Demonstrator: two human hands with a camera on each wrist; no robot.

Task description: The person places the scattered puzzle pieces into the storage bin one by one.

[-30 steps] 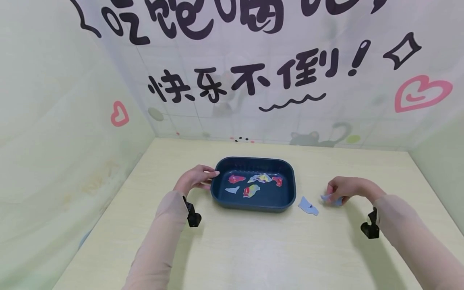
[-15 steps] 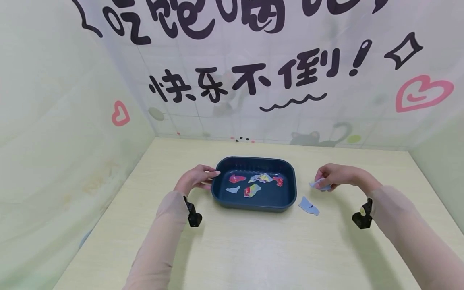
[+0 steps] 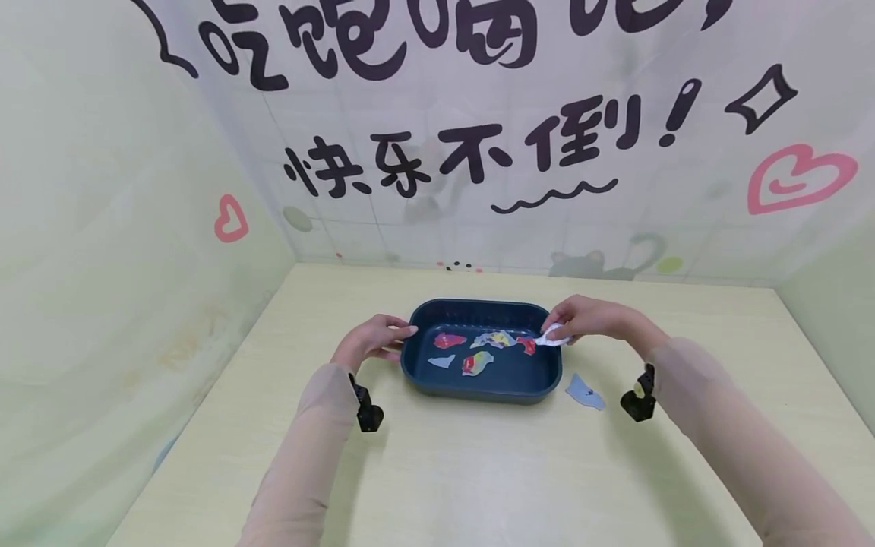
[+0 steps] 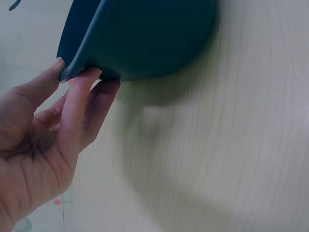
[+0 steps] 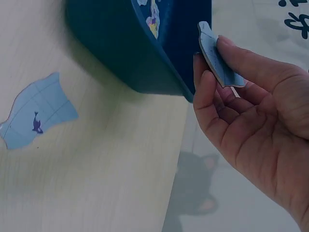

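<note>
A dark blue rectangular tray stands on the table. My left hand pinches its left rim between thumb and fingers; the left wrist view shows the thumb on the rim and the fingers against the outer wall. Over the right rim, my right hand pinches a pale blue puzzle piece between thumb and fingers. Several map-like pieces lie inside the tray, among them a pink piece and a red and yellow-green piece. A light blue piece with a small dark animal print lies on the table, right of the tray.
The light wooden table meets a printed backdrop curtain behind the tray. Fabric walls rise at the left and right sides. Black wrist cameras are strapped to both forearms.
My right hand has lifted the pale blue puzzle piece off the table and carried it left, to the tray's right rim. My left hand stays at the left rim.
</note>
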